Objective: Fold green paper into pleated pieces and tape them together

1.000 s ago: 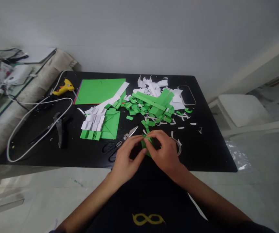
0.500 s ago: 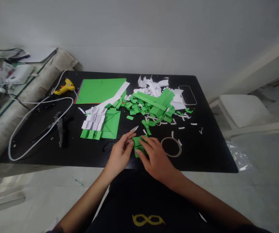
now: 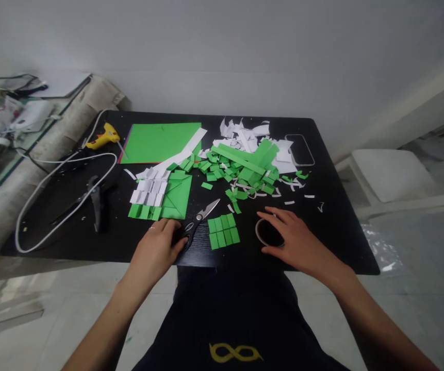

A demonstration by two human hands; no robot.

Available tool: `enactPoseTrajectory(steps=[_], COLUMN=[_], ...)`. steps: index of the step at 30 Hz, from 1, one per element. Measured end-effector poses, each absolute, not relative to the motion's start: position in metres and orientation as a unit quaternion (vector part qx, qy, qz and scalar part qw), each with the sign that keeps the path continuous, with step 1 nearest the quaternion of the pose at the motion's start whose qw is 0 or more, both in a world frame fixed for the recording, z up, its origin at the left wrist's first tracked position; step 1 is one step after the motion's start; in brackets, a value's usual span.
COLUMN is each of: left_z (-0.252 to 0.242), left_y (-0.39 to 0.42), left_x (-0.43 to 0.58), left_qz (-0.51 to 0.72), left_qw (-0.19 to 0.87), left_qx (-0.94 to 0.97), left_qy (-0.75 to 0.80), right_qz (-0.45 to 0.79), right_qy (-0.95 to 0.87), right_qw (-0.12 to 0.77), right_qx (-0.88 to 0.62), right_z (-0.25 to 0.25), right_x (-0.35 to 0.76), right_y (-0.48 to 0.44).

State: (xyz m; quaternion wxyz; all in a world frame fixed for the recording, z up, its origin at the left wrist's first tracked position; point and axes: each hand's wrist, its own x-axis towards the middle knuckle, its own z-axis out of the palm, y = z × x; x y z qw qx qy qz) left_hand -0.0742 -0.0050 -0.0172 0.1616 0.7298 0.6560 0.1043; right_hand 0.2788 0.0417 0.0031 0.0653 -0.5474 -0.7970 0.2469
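Note:
My left hand [image 3: 158, 245] rests at the table's front with its fingers closed around the handles of black-handled scissors [image 3: 195, 222]; part of the handles is hidden. The scissors' blades point away to the right. Between my hands lies a small patch of green paper strips [image 3: 224, 231] set side by side in two rows, touched by neither hand. My right hand [image 3: 289, 234] spans a roll of tape [image 3: 258, 233], fingers over its far side and thumb at its near side, and covers the roll's right part.
A white-and-green folded paper piece [image 3: 150, 191] overlaps a green sheet [image 3: 178, 198]. Heaped green paper bits [image 3: 250, 167] and white scraps [image 3: 241, 131] lie behind. Pliers [image 3: 96, 203], a yellow glue gun [image 3: 108, 135] and its white cable [image 3: 22, 221] are leftward. A phone-shaped outline [image 3: 302, 150] lies right.
My hands have moved apart and let go of the green patch, which now lies flat. My left hand has gone left to the scissors' handles, my right hand right to the tape roll.

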Motion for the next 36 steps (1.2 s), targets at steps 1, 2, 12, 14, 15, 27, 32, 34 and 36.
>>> enactPoseTrajectory(steps=[1, 2, 12, 14, 15, 27, 32, 34, 36], left_z=[-0.017, -0.017, -0.005, -0.003, -0.002, 0.015, 0.02, 0.021, 0.022], left_y=[-0.004, -0.004, -0.006, -0.009, -0.01, -0.001, 0.002, 0.002, 0.002], left_x=[-0.074, -0.073, -0.075, -0.083, -0.087, -0.069, -0.064, -0.063, -0.062], left_qz=[0.088, 0.075, 0.02, 0.065, 0.091, 0.194, 0.165, 0.157, 0.149], left_qw=[0.155, 0.15, 0.158, 0.198, 0.226, 0.305, 0.301, 0.297, 0.295], left_qx=[0.734, 0.738, 0.723, 0.713, 0.708, 0.736, 0.761, 0.768, 0.771], left_qy=[0.655, 0.654, 0.672, 0.669, 0.663, 0.572, 0.55, 0.546, 0.544], right_qz=[0.251, 0.255, 0.215, 0.198, 0.193, 0.499, 0.629, 0.671, 0.694], right_qy=[-0.799, -0.801, -0.817, -0.811, -0.808, -0.658, -0.574, -0.554, -0.55], right_qw=[0.036, 0.015, 0.123, 0.173, 0.193, 0.359, 0.355, 0.336, 0.313], right_qx=[-0.545, -0.541, -0.521, -0.523, -0.523, -0.435, -0.385, -0.362, -0.344], right_z=[0.004, 0.004, -0.001, 0.001, 0.002, 0.017, 0.016, 0.015, 0.014], right_x=[0.285, 0.289, 0.285, 0.285, 0.286, 0.277, 0.265, 0.261, 0.258], right_y=[0.042, 0.041, 0.043, 0.045, 0.047, 0.044, 0.044, 0.045, 0.045])
